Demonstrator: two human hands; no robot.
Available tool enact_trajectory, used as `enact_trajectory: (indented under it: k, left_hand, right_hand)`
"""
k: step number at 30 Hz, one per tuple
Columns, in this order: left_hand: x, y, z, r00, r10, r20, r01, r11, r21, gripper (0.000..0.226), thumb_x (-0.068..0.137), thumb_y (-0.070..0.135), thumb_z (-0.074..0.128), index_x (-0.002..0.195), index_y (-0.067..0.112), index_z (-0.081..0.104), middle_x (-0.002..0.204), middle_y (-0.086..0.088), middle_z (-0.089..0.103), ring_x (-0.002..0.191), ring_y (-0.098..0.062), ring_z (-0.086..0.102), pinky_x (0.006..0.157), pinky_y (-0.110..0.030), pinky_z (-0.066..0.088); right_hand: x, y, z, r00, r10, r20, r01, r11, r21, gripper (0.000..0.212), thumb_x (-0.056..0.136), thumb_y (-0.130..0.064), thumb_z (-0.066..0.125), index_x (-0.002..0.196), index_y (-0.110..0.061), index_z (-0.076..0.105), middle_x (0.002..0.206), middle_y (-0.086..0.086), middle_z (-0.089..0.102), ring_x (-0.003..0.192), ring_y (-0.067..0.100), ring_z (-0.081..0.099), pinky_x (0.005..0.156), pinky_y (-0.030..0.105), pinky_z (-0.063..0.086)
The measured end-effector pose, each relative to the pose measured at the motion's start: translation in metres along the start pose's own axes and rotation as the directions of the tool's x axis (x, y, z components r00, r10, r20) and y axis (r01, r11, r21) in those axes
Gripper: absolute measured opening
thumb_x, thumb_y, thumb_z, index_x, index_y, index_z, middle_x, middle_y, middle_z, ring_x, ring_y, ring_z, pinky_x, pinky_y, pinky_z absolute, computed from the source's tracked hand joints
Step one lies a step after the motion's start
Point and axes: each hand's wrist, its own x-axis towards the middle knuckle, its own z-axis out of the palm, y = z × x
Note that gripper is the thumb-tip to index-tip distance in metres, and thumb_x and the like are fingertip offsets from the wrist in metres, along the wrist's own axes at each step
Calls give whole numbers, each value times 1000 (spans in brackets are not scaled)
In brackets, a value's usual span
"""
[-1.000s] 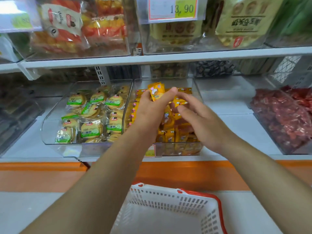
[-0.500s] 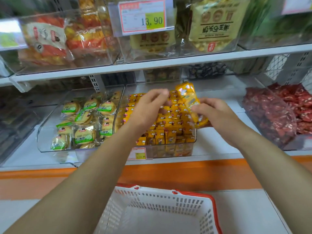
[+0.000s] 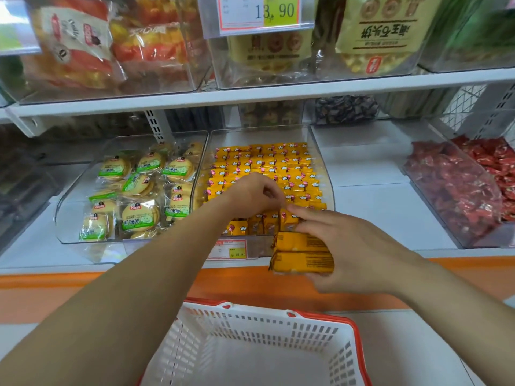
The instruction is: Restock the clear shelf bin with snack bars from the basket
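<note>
- Whereas half a second earlier the right hand (image 3: pixel 348 252) held its snack bars (image 3: pixel 302 253) raised and upright over the back right of the clear bin (image 3: pixel 264 135), it is now lower, at the bin's front right corner. The two bars lie flat, one stacked on the other, just in front of the front wall.
- Right-hand fingers are clamped on that stack. The forefinger is stretched out and touches the front row of stocked bars (image 3: pixel 267 165).
- Left hand (image 3: pixel 255 195) has shifted from the bin's middle, where its fingers were extended, to the front centre. Its fingers are now curled, with thumb and forefinger tips together. Whether they pinch a bar cannot be told.
- Stocked bars fill the bin in orderly rows from back wall to front wall.
- Basket (image 3: pixel 278 328), white with a red rim, sits below the shelf edge under both forearms, as before.
- Biscuit bin (image 3: pixel 69 218) stands just beside the clear bin's left wall. The red sweets bin (image 3: pixel 446 176) is well apart, toward the shelf's right end.
</note>
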Motion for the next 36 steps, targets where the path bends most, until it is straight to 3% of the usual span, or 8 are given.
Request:
enact_trajectory:
  k: [4,8,12,14,21,29,33,36]
  left_hand:
    - [-3,-2,2,997,55,-50,-57,998,-37,15,96,15,70,86,27,68,90,12,67,83,0,60,67,-8,46]
    - [-7,1,9,995,51,-91,-55,997,-47,9,97,15,68,90,21,66,93,3,66,85,-11,61,74,-24,52]
    - [-5,10,-1,975,57,-213,-86,988,-131,15,99,15,64,87,24,64,94,9,66,92,-3,61,76,-15,48]
    - [-5,17,-5,985,98,-145,-110,991,-76,14,97,18,68,86,26,67,93,13,67,86,7,60,69,-6,45]
    - [-13,9,6,991,39,-125,-42,999,-24,6,90,23,77,93,18,78,91,8,73,90,-10,69,82,-33,60]
    - [-13,4,7,984,39,-172,-37,999,19,15,84,34,82,98,29,79,82,24,64,75,3,59,64,-14,45]
    - [-9,6,4,991,8,-137,7,995,104,9,81,40,83,83,41,75,65,23,62,66,5,58,54,-10,40]
    - [-4,12,1,995,9,-95,13,972,233,8,84,44,80,85,36,77,79,20,65,79,-2,61,65,-19,47]
  right_hand:
    - [1,-1,1,1000,17,14,-17,1000,-26,82,70,-70,57,145,-41,40,162,-25,16,140,-2,32,107,20,34]
    - [7,-2,0,999,21,-35,-24,996,-85,87,68,-67,58,146,-29,45,158,-15,34,142,2,33,110,15,20]
    - [9,-1,4,997,66,-29,-67,996,-60,80,67,-69,54,138,-35,43,136,-13,55,120,10,54,97,23,45]
    - [12,0,10,997,76,16,-75,994,-82,71,68,-66,59,131,-36,45,123,-12,59,109,12,57,89,27,50]
    - [16,4,15,994,106,40,-102,991,-81,74,66,-67,62,131,-37,43,120,-10,56,104,12,55,89,28,49]
    - [12,-2,22,996,85,-9,-86,989,-121,76,64,-65,61,131,-30,49,121,-5,59,112,15,54,98,33,46]
    - [15,-1,23,994,105,-8,-105,988,-109,77,62,-67,62,129,-30,49,117,-4,58,107,17,55,93,34,50]
    - [12,-1,25,995,100,-26,-102,989,-107,77,63,-66,63,130,-30,48,120,-3,58,107,16,54,93,31,48]
